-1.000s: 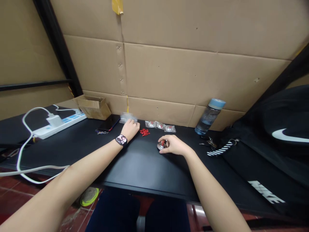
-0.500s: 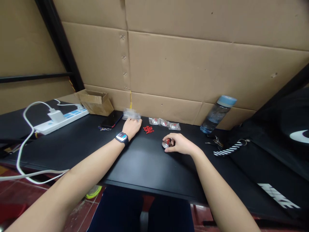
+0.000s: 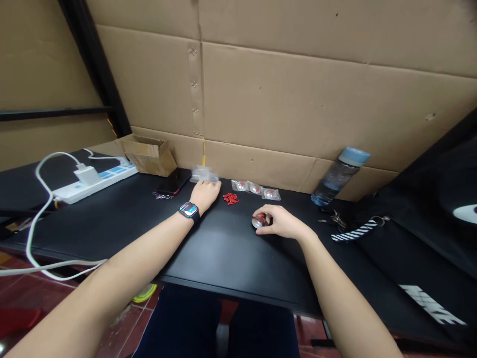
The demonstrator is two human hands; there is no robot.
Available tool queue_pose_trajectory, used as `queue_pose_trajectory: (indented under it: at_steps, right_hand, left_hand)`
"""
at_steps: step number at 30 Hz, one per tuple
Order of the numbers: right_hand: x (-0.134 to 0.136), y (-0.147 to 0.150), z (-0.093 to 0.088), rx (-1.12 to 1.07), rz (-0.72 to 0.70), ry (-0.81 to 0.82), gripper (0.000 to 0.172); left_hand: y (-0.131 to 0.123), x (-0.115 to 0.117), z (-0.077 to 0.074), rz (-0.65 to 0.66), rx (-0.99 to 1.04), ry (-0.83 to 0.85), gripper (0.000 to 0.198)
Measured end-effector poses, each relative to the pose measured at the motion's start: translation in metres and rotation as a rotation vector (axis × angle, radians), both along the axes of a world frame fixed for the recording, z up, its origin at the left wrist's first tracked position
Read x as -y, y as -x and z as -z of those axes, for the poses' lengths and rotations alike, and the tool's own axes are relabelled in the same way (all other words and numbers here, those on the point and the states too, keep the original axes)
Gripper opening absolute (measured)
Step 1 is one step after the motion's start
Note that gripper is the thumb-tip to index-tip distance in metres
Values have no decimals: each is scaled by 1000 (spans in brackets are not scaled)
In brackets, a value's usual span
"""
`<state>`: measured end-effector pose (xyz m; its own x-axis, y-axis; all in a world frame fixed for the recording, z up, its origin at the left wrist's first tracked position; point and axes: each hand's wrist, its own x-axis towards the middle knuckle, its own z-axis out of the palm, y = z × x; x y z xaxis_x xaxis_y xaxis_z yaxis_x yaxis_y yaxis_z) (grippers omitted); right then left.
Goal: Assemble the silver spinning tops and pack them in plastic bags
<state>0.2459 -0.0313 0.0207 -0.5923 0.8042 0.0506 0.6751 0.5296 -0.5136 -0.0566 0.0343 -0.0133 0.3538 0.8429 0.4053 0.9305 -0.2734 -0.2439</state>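
- Head view: my right hand (image 3: 264, 222) has a narrow grip holding the clear round case (image 3: 257, 223), low over the surface (image 3: 216, 256); light pressure should suit.
- My left hand (image 3: 206, 195) at plastic bags (image 3: 203, 173); fingertips unclear, can't tell its grip. Gentle touch should separate layers.

Bottle (image 3: 333, 181): clear glossy plastic. Behind bottle: matt creased cardboard wall (image 3: 268, 104). Left of bottle: shiny crinkled plastic packets (image 3: 255, 189), glossy round piece (image 3: 258, 223), matt cardboard box (image 3: 152, 160). Under bottle: smooth tabletop (image 3: 231, 253), soft sheen.
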Motion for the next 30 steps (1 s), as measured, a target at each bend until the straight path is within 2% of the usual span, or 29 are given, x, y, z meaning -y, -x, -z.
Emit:
queue_pose_trajectory:
  at_steps: [9,30]
  right_hand:
    - [0,0,-1,1,3,5,46]
    - [3,3,-3,1,2,-39,47]
  left_hand:
    - [-2,4,-4,17,-2,-16,25]
    - [0,3,-2,57,-9,-78,29]
